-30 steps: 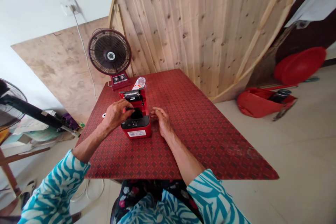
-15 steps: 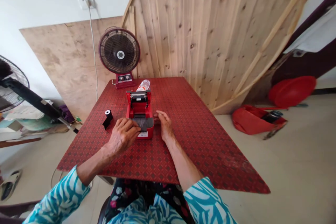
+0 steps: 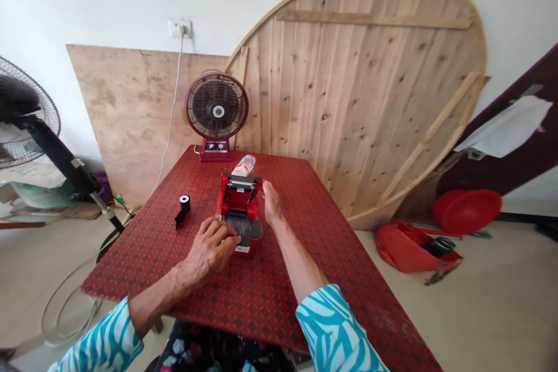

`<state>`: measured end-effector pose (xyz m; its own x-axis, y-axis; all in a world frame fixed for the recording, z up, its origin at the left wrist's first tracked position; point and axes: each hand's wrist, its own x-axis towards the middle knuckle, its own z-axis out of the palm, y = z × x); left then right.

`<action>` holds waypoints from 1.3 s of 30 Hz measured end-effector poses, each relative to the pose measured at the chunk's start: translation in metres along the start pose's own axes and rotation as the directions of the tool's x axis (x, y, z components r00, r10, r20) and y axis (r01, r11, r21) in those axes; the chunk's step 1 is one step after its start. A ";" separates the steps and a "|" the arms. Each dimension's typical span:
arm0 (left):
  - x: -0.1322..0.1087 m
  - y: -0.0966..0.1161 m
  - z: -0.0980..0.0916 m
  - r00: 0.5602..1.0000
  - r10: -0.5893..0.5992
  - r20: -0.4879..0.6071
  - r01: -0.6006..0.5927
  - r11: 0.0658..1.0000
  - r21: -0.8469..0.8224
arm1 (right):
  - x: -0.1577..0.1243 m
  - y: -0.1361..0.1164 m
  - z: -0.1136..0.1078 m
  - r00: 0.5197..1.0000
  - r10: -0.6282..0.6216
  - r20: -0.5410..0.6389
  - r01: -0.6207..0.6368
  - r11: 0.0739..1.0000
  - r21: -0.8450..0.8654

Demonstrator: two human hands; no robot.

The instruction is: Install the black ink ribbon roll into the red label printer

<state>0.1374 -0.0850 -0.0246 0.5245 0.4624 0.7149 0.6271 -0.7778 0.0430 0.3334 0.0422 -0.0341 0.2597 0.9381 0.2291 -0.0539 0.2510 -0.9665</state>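
Head view: pinching a thin, dark, film-like strip [image 3: 244, 228], probably light, easily creased and calling for an edge hold, in the left hand [image 3: 213, 244] over the open red-and-black plastic printer [image 3: 240, 202] on the red patterned table [image 3: 344, 270]; holding the right hand [image 3: 272, 203] beside the raised lid [image 3: 242, 180], grip unclear

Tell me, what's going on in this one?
A person sits at a table with both hands at a small red printer, its lid standing open. The left hand pinches a dark strip lying over the printer's front, while the right hand is beside the raised lid; whether it touches is unclear. A black roll stands left of the printer, and a plastic bottle lies behind it.
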 end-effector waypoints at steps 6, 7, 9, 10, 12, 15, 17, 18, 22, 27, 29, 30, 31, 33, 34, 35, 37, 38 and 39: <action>-0.003 0.003 -0.001 1.000 -0.030 0.006 0.030 0.998 -0.048 | -0.055 0.009 -0.014 0.994 -0.109 -0.031 0.107 0.992 -0.065; -0.003 0.003 -0.002 0.999 -0.034 0.005 0.034 0.996 -0.078 | -0.061 0.010 -0.014 0.995 -0.090 -0.051 0.088 0.995 -0.041; -0.001 0.001 -0.005 0.998 -0.063 0.004 0.062 0.980 -0.188 | -0.069 0.013 -0.012 0.996 -0.051 -0.076 0.052 0.999 0.014; 0.001 -0.002 -0.006 0.993 -0.117 0.004 0.114 0.957 -0.266 | -0.071 0.014 -0.010 0.996 -0.036 -0.086 0.040 0.998 0.043; 0.007 -0.012 -0.003 0.941 -0.338 -0.004 0.301 0.846 -0.440 | -0.071 0.015 -0.007 0.995 0.005 -0.097 0.005 0.994 0.107; 0.018 -0.033 0.012 0.683 -0.728 0.068 0.565 0.466 -0.682 | -0.070 0.013 -0.003 0.992 0.100 -0.078 -0.082 0.975 0.206; 0.025 -0.046 0.024 0.505 -0.838 0.209 0.617 0.181 -0.766 | -0.071 0.010 -0.002 0.988 0.143 -0.065 -0.123 0.961 0.250; 0.027 -0.051 0.030 0.442 -0.850 0.287 0.620 0.058 -0.783 | -0.071 0.008 -0.001 0.986 0.152 -0.065 -0.130 0.956 0.264; 0.029 -0.058 0.041 0.389 -0.805 0.449 0.560 -0.180 -0.808 | -0.073 0.006 -0.002 0.988 0.149 -0.031 -0.134 0.950 0.282; 0.024 -0.053 0.041 0.458 -0.769 0.446 0.532 -0.165 -0.830 | -0.074 0.005 -0.004 0.993 0.120 0.022 -0.122 0.962 0.245; 0.019 -0.049 0.041 0.464 -0.759 0.456 0.510 -0.192 -0.838 | -0.074 0.007 -0.003 0.993 0.118 0.008 -0.115 0.957 0.265; 0.016 -0.046 0.042 0.471 -0.751 0.462 0.482 -0.219 -0.848 | -0.075 0.008 -0.002 0.993 0.118 -0.003 -0.113 0.953 0.280; 0.013 -0.044 0.042 0.486 -0.739 0.467 0.443 -0.252 -0.860 | -0.076 0.010 -0.001 0.992 0.121 -0.015 -0.112 0.950 0.293; 0.007 -0.041 0.042 0.535 -0.695 0.481 0.369 -0.320 -0.872 | -0.079 0.018 0.002 0.990 0.128 -0.057 -0.105 0.947 0.304; 0.005 -0.040 0.041 0.559 -0.672 0.486 0.346 -0.344 -0.873 | -0.080 0.023 0.004 0.988 0.129 -0.087 -0.097 0.948 0.304; 0.003 -0.040 0.041 0.578 -0.655 0.488 0.332 -0.358 -0.873 | -0.082 0.028 0.005 0.984 0.130 -0.121 -0.088 0.949 0.302; 0.001 -0.041 0.039 0.590 -0.640 0.492 0.328 -0.366 -0.871 | -0.085 0.039 0.007 0.976 0.132 -0.175 -0.075 0.951 0.301; 0.001 -0.041 0.038 0.585 -0.643 0.495 0.330 -0.369 -0.869 | -0.086 0.044 0.007 0.972 0.143 -0.186 -0.082 0.949 0.303; 0.001 -0.042 0.038 0.575 -0.649 0.497 0.331 -0.372 -0.868 | -0.087 0.047 0.007 0.968 0.162 -0.192 -0.096 0.946 0.310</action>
<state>0.1334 -0.0360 -0.0520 0.1809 0.9828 0.0361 -0.5593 0.0726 0.8258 0.3011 -0.0256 -0.0990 0.4279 0.9028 0.0434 -0.3754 0.2212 -0.9001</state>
